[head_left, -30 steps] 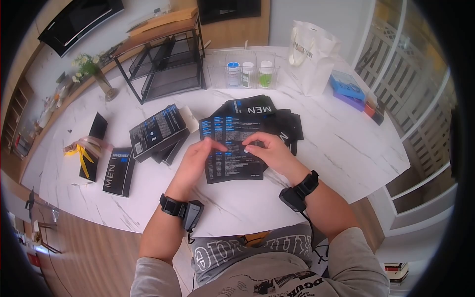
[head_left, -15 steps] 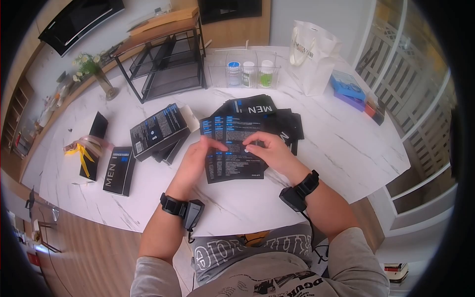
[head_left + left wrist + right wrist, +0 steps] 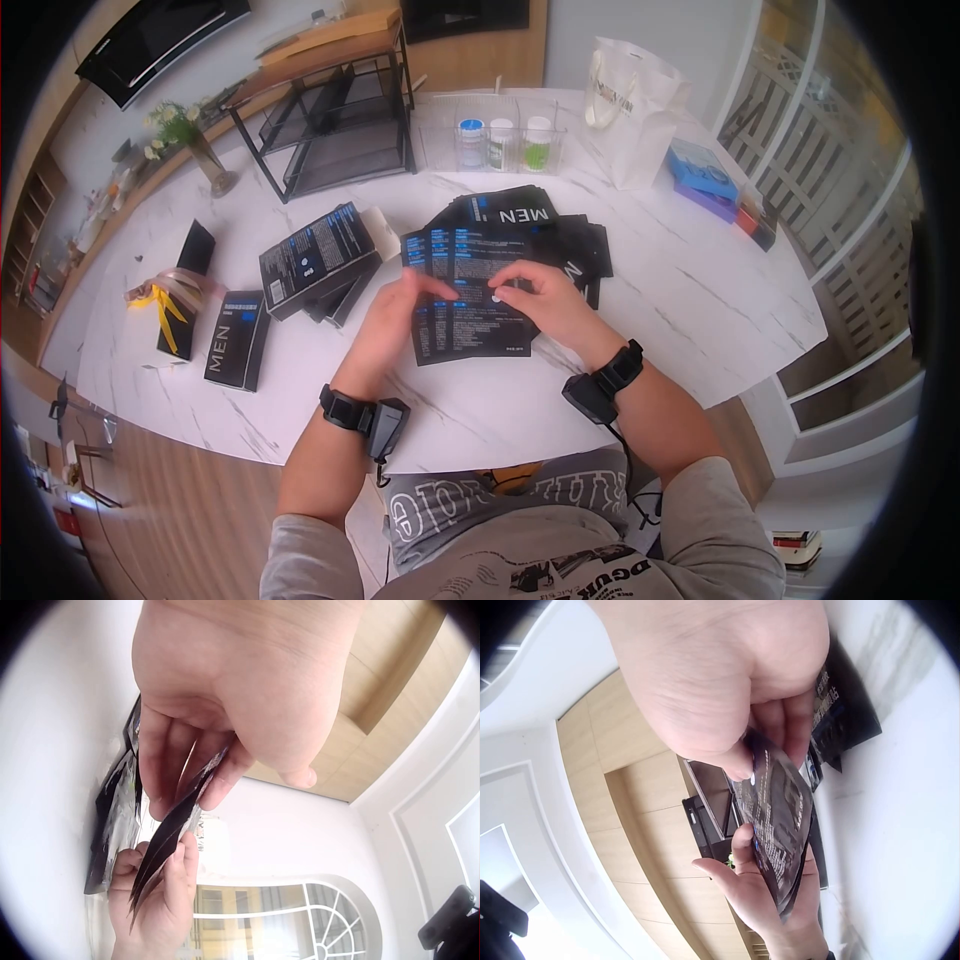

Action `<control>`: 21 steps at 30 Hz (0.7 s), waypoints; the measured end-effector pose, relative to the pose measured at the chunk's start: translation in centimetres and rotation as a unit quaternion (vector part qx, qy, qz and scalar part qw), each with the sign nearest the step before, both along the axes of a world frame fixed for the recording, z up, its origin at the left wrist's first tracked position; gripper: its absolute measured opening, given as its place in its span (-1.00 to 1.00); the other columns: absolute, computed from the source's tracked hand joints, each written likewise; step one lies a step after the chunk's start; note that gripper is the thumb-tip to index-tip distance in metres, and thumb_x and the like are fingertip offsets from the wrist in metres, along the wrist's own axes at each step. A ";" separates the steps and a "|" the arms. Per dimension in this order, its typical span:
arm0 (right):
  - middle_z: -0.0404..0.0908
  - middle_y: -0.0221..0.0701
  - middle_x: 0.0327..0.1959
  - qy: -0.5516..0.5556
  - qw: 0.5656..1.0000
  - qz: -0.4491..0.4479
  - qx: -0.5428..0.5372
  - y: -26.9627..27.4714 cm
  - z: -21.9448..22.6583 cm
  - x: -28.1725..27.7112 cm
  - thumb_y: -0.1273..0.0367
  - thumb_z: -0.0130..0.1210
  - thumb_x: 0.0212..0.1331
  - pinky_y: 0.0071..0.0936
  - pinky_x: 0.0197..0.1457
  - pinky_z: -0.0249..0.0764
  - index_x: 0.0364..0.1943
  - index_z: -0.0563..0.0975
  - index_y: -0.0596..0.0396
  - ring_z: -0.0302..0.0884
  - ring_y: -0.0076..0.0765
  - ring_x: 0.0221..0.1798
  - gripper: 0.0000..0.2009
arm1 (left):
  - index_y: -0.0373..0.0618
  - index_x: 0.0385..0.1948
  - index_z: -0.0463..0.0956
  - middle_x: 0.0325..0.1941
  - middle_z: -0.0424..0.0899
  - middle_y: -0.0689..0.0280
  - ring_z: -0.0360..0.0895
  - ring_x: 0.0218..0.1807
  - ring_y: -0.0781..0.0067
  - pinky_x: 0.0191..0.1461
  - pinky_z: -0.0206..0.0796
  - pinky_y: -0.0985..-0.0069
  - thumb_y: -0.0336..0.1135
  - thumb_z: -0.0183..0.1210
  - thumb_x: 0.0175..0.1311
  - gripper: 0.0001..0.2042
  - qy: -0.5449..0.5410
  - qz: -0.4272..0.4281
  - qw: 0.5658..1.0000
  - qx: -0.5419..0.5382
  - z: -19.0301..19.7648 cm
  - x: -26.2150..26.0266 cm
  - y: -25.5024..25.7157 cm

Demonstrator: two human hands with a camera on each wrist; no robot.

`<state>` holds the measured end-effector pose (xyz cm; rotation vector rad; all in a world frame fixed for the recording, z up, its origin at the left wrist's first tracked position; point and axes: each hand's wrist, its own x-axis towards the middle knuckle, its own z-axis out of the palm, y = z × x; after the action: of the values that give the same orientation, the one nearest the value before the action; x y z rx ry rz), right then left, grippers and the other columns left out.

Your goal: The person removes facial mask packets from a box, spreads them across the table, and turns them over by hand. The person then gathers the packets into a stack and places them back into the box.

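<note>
Between the two hands are a few flat black sachets with blue and white print, fanned a little sideways. My left hand holds them by the left side, fingers on both faces in the left wrist view. The right hand pinches the right side, its thumb on the printed face in the right wrist view. Seen edge-on in the left wrist view, the held sachets bow slightly and part at the near end. Behind them lies a loose pile of black sachets marked MEN, partly hidden.
Left of the hands, black boxes lie stacked, one with a flap open. A MEN box and a ribboned black-and-white item lie farther left. Behind stand a mesh rack, a clear organizer with bottles, and a white bag.
The head view has tilted slightly, so the table's contents sit a little higher in it. Both hands keep their hold on the sachets with hardly any movement.
</note>
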<state>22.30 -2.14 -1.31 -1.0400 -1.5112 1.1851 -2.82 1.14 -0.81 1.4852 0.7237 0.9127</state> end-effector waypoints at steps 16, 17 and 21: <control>0.60 -0.40 -0.14 0.058 0.997 -0.034 0.041 -0.3 1.4 -0.3 0.42 -0.03 0.40 -0.56 -0.06 0.49 0.02 0.54 0.19 0.57 -0.55 -0.19 -0.77 | -0.32 -0.02 0.59 0.02 0.65 0.14 0.57 0.08 0.37 0.19 0.40 0.47 0.16 -0.29 0.56 -0.35 -0.052 0.003 0.998 -0.030 0.6 0.2 -0.3; 0.59 -0.38 -0.13 0.082 0.994 -0.046 0.057 -0.5 1.8 -0.4 0.42 -0.08 0.42 -0.53 -0.05 0.50 0.06 0.52 0.20 0.58 -0.51 -0.20 -0.75 | -0.36 0.00 0.56 0.04 0.63 0.10 0.59 0.07 0.33 0.16 0.46 0.44 0.20 -0.31 0.54 -0.31 -0.091 0.007 0.994 -0.063 0.8 0.4 -0.5; 0.53 -0.24 -0.08 0.191 0.971 -0.124 0.073 0.0 1.3 0.5 0.52 -0.14 0.29 -0.38 0.07 0.52 0.23 0.36 0.15 0.57 -0.19 0.05 -0.60 | -0.41 0.09 0.49 0.12 0.58 0.00 0.65 0.04 0.12 0.04 0.60 0.40 0.34 -0.40 0.46 -0.17 -0.181 0.003 0.974 -0.139 2.3 0.4 -1.0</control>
<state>22.83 -2.15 -0.05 -0.8179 -1.1124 1.0129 -2.47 0.13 1.49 1.0348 0.5583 1.0076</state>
